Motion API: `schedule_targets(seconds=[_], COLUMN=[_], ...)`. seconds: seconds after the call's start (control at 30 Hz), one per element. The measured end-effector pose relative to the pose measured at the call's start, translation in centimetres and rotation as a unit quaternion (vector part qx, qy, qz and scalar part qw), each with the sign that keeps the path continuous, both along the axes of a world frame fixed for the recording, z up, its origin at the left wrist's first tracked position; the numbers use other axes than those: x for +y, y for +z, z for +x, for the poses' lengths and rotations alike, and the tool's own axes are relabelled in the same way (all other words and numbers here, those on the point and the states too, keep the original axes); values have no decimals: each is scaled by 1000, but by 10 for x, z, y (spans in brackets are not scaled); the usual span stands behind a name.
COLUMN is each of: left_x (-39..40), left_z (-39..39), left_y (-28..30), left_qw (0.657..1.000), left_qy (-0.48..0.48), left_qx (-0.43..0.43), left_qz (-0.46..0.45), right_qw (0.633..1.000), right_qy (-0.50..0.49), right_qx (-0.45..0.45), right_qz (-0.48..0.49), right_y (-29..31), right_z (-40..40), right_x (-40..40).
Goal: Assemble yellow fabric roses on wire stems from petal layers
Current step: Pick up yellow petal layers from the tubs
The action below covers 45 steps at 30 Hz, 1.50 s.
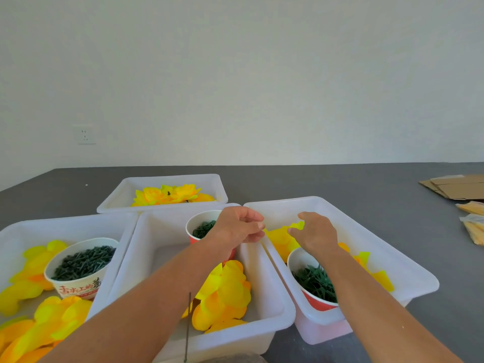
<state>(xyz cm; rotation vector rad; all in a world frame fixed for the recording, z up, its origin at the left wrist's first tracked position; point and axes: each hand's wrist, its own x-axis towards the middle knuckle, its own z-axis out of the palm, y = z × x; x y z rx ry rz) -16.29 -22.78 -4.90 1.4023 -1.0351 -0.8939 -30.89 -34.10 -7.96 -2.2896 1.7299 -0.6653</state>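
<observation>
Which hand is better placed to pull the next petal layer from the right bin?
Right. The right hand is already inside the right bin, fingers touching the yellow petal layers. The left hand hovers over the middle bin's rim.

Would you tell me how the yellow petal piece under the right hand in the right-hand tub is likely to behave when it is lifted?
The petal piece looks thin and curled at its edge, so it will probably flop and weigh very little. It lies on other petals, so neighbours may cling and lift too. The right hand seems to pinch it lightly, which should suffice.
</observation>
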Motion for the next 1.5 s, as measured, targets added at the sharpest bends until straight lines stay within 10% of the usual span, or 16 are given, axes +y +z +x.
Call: schedule_targets(seconds=[0.27, 0.57, 1.0, 1.2, 1.5], left_x=[13, 47, 129, 167, 158], left_z=[6, 9, 91, 151, 178], left_y=[15, 17, 12, 7, -26], left_qw=[998, 996, 967, 811, 715], left_qy=[14, 81, 219, 348, 319], left_qx=[-62, -26, -127, -443, -534], left_qz=[16, 20, 2, 159, 319], right_qw=[983, 958, 837, 814, 841], right_qy=[-3, 224, 361, 387, 426], right_qx=[154, -179, -367, -367, -279], right_qz=[-99, -10, 184, 232, 185], right_y=[18, 62, 37, 27, 13], right_z=[7, 44, 107, 128, 137], right_x=[14, 84, 147, 156, 158])
